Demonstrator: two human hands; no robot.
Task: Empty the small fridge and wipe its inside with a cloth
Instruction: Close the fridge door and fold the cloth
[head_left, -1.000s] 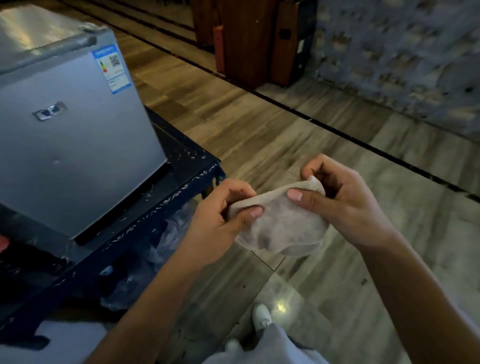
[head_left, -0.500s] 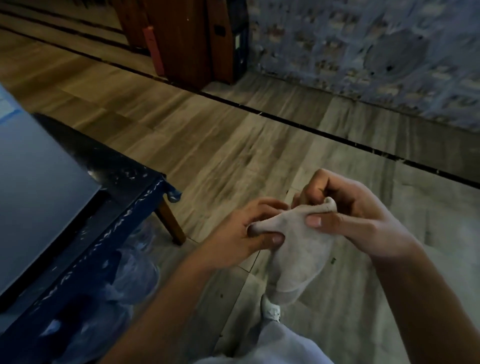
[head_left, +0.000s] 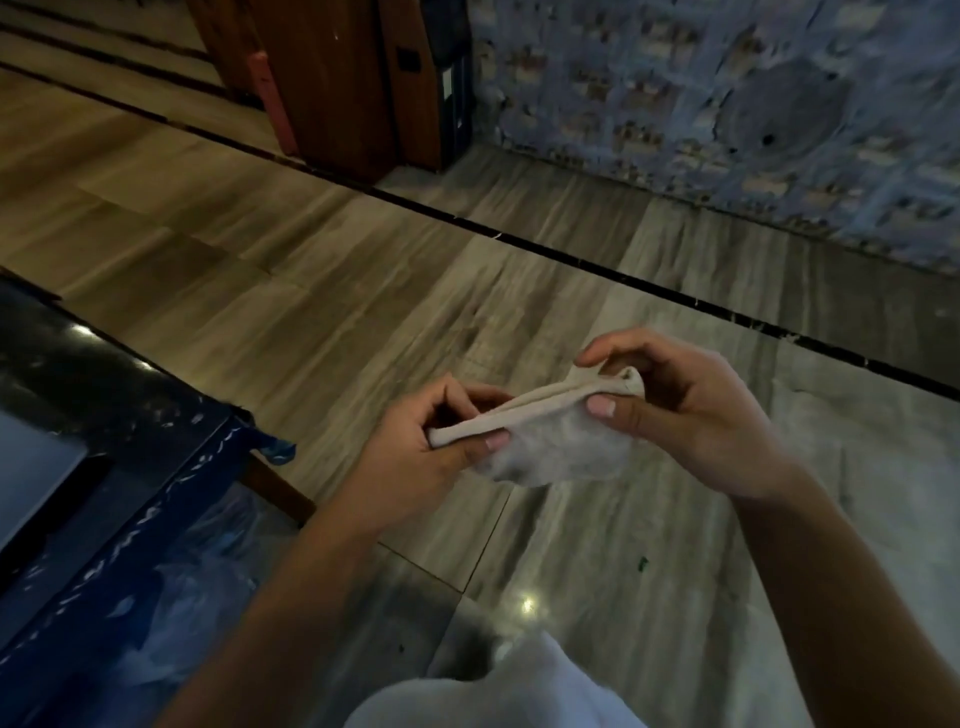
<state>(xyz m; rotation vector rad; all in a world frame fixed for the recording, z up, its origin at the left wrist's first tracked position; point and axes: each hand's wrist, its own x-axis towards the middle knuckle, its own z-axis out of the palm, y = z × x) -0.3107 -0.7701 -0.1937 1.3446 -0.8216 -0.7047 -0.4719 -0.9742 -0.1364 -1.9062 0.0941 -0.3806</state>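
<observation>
The left hand (head_left: 415, 447) pinches the near-left end of a pale cloth (head_left: 550, 441) between thumb and fingers, closed tight on the folded edge. The right hand (head_left: 675, 415) grips the far-right end the same way, thumb pressed on top, fingers curled behind. Between them the cloth's upper edge is stretched into a taut roll, and the rest sags below in a loose pouch, held in the air over the floor (head_left: 363, 312).

To the left stands a dark desk (head_left: 130, 395) with a blue patterned edge. At the far left of the view a grey slab (head_left: 31, 478) sits on it, probably a corner of the fridge, though too little shows to be sure. Its inside is out of sight, so whether it has been emptied cannot be told. Judging by the cloth being readied in both hands, wiping is still ahead.
</observation>
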